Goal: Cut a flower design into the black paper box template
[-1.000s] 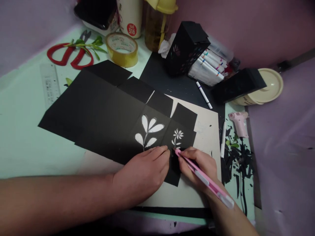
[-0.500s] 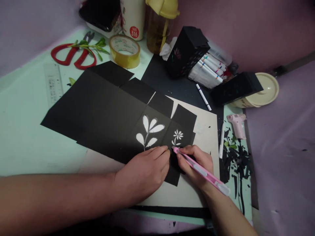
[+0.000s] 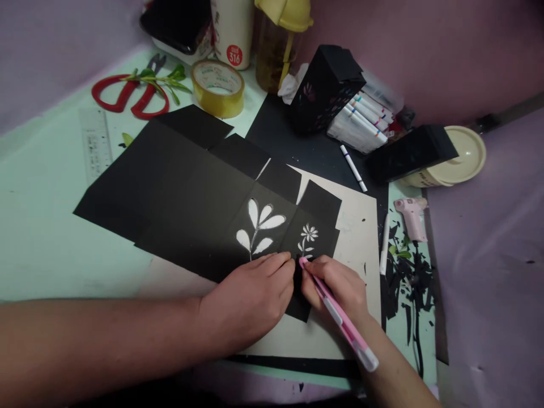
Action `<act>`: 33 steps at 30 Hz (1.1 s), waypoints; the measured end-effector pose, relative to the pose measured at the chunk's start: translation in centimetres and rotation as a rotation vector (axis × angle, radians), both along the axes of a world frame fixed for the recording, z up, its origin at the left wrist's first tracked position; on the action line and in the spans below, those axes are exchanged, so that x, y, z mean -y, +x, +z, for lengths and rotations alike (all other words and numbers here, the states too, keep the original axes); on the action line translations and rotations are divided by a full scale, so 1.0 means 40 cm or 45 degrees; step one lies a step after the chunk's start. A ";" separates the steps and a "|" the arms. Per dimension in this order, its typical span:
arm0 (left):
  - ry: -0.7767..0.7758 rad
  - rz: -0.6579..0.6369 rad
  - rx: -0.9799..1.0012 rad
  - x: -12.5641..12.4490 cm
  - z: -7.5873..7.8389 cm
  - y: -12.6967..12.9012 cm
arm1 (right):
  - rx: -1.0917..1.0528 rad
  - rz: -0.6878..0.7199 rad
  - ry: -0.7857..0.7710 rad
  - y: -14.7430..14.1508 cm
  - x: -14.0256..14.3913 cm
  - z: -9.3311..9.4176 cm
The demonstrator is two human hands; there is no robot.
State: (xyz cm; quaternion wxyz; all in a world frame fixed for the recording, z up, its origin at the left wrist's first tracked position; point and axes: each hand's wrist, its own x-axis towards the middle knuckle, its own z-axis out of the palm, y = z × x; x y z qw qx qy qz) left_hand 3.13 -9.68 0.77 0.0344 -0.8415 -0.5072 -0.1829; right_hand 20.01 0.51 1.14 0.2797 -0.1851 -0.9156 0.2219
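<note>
two hands worked at the near edge of a pale green table (image 3: 38, 238). starting at the far left, a clear ruler (image 3: 96, 144) lay at about ten o'clock from the hands, with red-handled scissors (image 3: 127, 97) and a leafy green sprig (image 3: 164, 79) just beyond it. a roll of yellowish tape (image 3: 217, 88) sat at eleven o'clock, near the bottles at the back.

the black card sheet (image 3: 178, 187), scored into panels, spread flat across the middle. it carried a large cut-out leaf spray (image 3: 259, 229) and, to its right, a small cut-out flower (image 3: 307, 237), both showing white from the pale cutting board (image 3: 359, 226) beneath.

the left hand (image 3: 250, 300) lay palm down on the sheet's near edge, fingers together and mostly flat, gripping nothing. the right hand (image 3: 340, 286), touching the left at the fingertips, was curled closed around a pink craft knife (image 3: 335, 309), pen-style. the knife's tip met the card just below the small flower, at twelve o'clock from the right hand, and its handle ran back toward five o'clock.

further right, at one o'clock, a black cut-out box (image 3: 325, 85) stood beside a pack of markers (image 3: 361, 116), with one loose white marker (image 3: 352, 167) on dark paper. a pink glue gun (image 3: 411, 218) lay at two o'clock among black paper scraps (image 3: 408, 277), and a cream lid (image 3: 461, 156) rested behind a second black box (image 3: 410, 152).
</note>
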 end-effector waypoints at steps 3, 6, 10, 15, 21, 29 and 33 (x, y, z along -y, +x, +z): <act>-0.010 -0.029 -0.036 -0.003 0.003 -0.002 | 0.021 0.018 0.059 0.001 0.000 0.002; -0.019 -0.044 -0.065 -0.007 0.004 -0.002 | 0.043 0.045 0.049 0.002 -0.001 0.003; -0.047 -0.041 -0.078 -0.007 0.004 -0.001 | 0.091 0.117 -0.002 0.011 -0.005 0.007; -0.064 -0.046 -0.070 -0.004 0.006 -0.004 | 0.277 0.260 -0.056 0.033 -0.020 0.023; -0.050 -0.026 -0.032 -0.004 0.006 -0.004 | 0.400 0.374 -0.015 0.043 -0.034 0.038; -0.043 -0.008 0.030 -0.004 0.005 -0.004 | 0.439 0.360 -0.015 0.044 -0.041 0.051; -0.039 -0.025 0.015 -0.001 0.007 -0.005 | 0.470 0.383 0.023 0.041 -0.043 0.060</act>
